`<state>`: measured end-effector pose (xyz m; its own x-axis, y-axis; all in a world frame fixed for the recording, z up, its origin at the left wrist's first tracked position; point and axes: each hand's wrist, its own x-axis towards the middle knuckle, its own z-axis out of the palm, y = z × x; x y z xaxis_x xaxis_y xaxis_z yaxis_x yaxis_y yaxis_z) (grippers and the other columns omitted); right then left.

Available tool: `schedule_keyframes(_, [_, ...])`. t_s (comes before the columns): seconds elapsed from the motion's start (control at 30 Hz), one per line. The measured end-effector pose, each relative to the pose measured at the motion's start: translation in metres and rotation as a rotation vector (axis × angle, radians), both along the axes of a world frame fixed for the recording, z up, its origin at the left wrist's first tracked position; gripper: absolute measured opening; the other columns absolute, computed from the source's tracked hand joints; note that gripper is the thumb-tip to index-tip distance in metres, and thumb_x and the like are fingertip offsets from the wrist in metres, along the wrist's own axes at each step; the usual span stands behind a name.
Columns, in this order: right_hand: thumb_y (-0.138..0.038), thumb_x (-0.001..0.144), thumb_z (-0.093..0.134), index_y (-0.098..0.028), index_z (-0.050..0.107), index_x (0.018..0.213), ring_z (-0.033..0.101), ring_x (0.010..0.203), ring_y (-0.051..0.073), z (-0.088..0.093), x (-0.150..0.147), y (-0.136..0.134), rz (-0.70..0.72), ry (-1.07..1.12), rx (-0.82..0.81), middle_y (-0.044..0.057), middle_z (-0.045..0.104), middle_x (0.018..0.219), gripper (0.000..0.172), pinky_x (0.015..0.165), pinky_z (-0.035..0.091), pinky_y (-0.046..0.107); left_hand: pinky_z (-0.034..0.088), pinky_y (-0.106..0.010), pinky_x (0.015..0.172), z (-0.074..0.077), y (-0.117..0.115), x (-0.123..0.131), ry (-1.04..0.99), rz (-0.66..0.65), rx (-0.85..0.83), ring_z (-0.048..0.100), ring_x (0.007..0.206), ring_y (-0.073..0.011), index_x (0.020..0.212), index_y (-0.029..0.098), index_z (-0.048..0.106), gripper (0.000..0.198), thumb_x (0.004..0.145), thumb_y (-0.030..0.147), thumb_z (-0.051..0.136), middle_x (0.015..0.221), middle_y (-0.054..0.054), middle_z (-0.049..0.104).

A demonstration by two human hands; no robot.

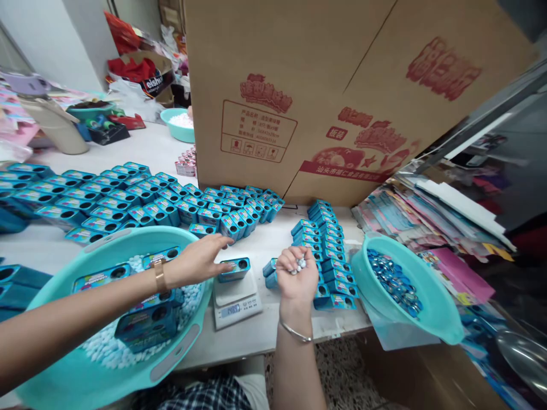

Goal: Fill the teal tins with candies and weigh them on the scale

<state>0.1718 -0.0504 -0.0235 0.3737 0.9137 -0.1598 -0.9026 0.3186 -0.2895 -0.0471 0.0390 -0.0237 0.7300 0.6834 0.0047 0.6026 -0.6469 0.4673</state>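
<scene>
My left hand [200,260] reaches over the rim of the large turquoise basin [47,336], fingers stretched and apart. Its thumb is at the left edge of a blue tin box [235,269] with a round hole in its top; I cannot tell whether it touches. That tin sits on a small white digital scale [239,304] with a lit display. Palm up, my right hand [298,273] curls its fingers around several small pale candies [300,264]. More pale candies [106,350] lie in the large basin, along with several blue tins [147,327].
Many blue tins [115,196] stand in rows at left, with more tins [331,250] right of the scale. A turquoise bowl [444,319] of small shiny blue pieces stands at right. A big cardboard box [273,57] rises behind. Stacked printed sheets [397,219] lie beyond the bowl.
</scene>
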Motion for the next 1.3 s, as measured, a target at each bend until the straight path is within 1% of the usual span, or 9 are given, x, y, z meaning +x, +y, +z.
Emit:
schedule_keyframes(0.13, [-0.018, 0.085, 0.043, -0.02, 0.041, 0.07, 0.03, 0.042, 0.005, 0.008, 0.012, -0.019, -0.047, 0.012, 0.015, -0.008, 0.035, 0.056, 0.015, 0.039, 0.028, 0.016, 0.043, -0.035, 0.088, 0.004, 0.0, -0.008, 0.018, 0.013, 0.012, 0.055, 0.103, -0.0239, 0.124, 0.021, 0.049, 0.053, 0.08, 0.049, 0.056, 0.113, -0.008, 0.059])
schedule_keyframes(0.3, [-0.015, 0.085, 0.041, -0.02, 0.041, 0.07, 0.031, 0.041, 0.004, 0.003, 0.017, -0.031, -0.05, 0.095, 0.023, -0.008, 0.035, 0.055, 0.015, 0.039, 0.028, 0.015, 0.042, -0.033, 0.085, 0.009, -0.01, -0.007, 0.033, -0.034, 0.077, 0.054, 0.1, -0.0224, 0.117, 0.022, 0.055, 0.037, 0.086, 0.042, 0.049, 0.11, -0.007, 0.059])
schedule_keyframes(0.43, [-0.016, 0.085, 0.042, -0.02, 0.041, 0.07, 0.031, 0.041, 0.004, -0.001, 0.019, -0.034, -0.05, 0.102, 0.023, -0.009, 0.036, 0.055, 0.015, 0.039, 0.028, 0.015, 0.04, -0.032, 0.078, 0.01, -0.015, -0.002, 0.077, -0.12, 0.17, 0.054, 0.09, -0.0205, 0.105, 0.023, 0.063, 0.026, 0.091, 0.031, 0.042, 0.095, -0.006, 0.06])
schedule_keyframes(0.57, [-0.019, 0.086, 0.041, -0.019, 0.042, 0.071, 0.032, 0.041, 0.004, -0.007, 0.016, -0.033, -0.044, 0.127, 0.014, -0.008, 0.037, 0.056, 0.015, 0.04, 0.027, 0.016, 0.037, -0.033, 0.078, 0.006, -0.015, 0.002, 0.122, -0.18, 0.254, 0.052, 0.083, -0.0192, 0.089, 0.022, 0.065, 0.023, 0.091, 0.026, 0.043, 0.081, -0.005, 0.058])
schedule_keyframes(0.7, [-0.024, 0.086, 0.044, -0.02, 0.044, 0.072, 0.036, 0.043, 0.004, -0.013, 0.001, -0.023, -0.025, 0.153, -0.041, -0.009, 0.038, 0.055, 0.015, 0.043, 0.031, 0.016, 0.034, -0.034, 0.079, 0.0, -0.014, 0.006, 0.157, -0.191, 0.317, 0.05, 0.08, -0.019, 0.079, 0.02, 0.063, 0.022, 0.09, 0.022, 0.045, 0.076, -0.004, 0.058])
schedule_keyframes(0.83, [-0.031, 0.084, 0.049, -0.021, 0.046, 0.074, 0.042, 0.049, 0.006, -0.017, -0.023, -0.002, -0.034, 0.081, -0.138, -0.008, 0.042, 0.058, 0.015, 0.052, 0.039, 0.02, 0.033, -0.033, 0.078, -0.002, -0.014, 0.011, 0.175, -0.189, 0.342, 0.049, 0.079, -0.019, 0.078, 0.019, 0.061, 0.021, 0.09, 0.02, 0.044, 0.077, -0.004, 0.058])
schedule_keyframes(1.07, [-0.036, 0.081, 0.055, -0.02, 0.049, 0.075, 0.044, 0.054, 0.006, -0.023, -0.053, 0.028, -0.024, -0.091, -0.136, -0.007, 0.045, 0.06, 0.018, 0.054, 0.038, 0.02, 0.034, -0.035, 0.076, -0.002, -0.017, 0.016, 0.224, -0.157, 0.423, 0.048, 0.08, -0.0213, 0.079, 0.017, 0.059, 0.018, 0.084, 0.01, 0.044, 0.08, -0.007, 0.058])
schedule_keyframes(1.13, [-0.037, 0.081, 0.055, -0.02, 0.049, 0.075, 0.044, 0.053, 0.007, -0.025, -0.056, 0.031, -0.026, -0.11, -0.139, -0.007, 0.045, 0.059, 0.019, 0.053, 0.038, 0.021, 0.035, -0.034, 0.076, -0.004, -0.016, 0.019, 0.169, -0.143, 0.384, 0.05, 0.08, -0.0209, 0.081, 0.017, 0.06, 0.018, 0.085, 0.011, 0.044, 0.08, -0.007, 0.059])
schedule_keyframes(1.3, [-0.037, 0.08, 0.055, -0.021, 0.048, 0.073, 0.046, 0.052, 0.008, -0.028, -0.058, 0.034, -0.029, -0.085, -0.16, -0.008, 0.045, 0.057, 0.019, 0.054, 0.04, 0.022, 0.038, -0.03, 0.076, -0.009, -0.015, 0.035, -0.05, -0.059, 0.168, 0.055, 0.084, -0.0194, 0.093, 0.019, 0.061, 0.016, 0.088, 0.022, 0.046, 0.084, -0.005, 0.063])
